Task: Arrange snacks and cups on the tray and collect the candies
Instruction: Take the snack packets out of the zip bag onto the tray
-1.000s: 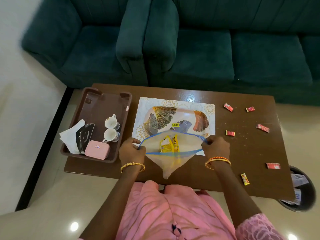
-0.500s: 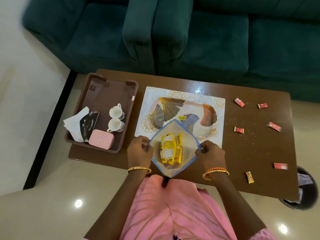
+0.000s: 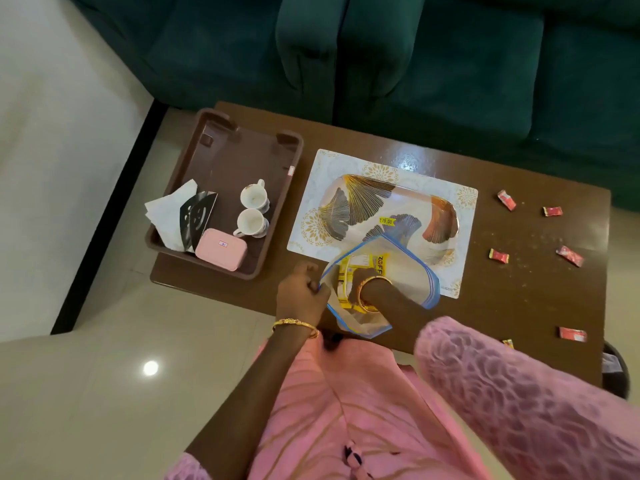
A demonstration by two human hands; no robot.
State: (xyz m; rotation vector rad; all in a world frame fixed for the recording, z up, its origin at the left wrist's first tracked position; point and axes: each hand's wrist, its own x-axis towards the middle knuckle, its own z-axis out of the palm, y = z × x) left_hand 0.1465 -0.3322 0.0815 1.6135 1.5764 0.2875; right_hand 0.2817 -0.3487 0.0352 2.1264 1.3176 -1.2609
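A green sofa (image 3: 415,64) backs the brown surface (image 3: 519,289). Brown tray (image 3: 221,161) far left holds two cups (image 3: 254,211); patterned tray (image 3: 388,209) centre; candies (image 3: 535,237) scattered right. Left hand (image 3: 303,294) pinches the zip bag (image 3: 412,271) rim; right hand (image 3: 360,277) reaches inside among yellow snack packets (image 3: 349,266), its grip hidden.

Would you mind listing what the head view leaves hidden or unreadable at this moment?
- Right hand: inside the zip bag, behind the film and yellow packets; its grip cannot be judged.
- Candy at the table's near edge: mostly covered by the pink sleeve.
- Bin beside the table: hidden by sleeve and tabletop.
- Print on the red candies: too small.
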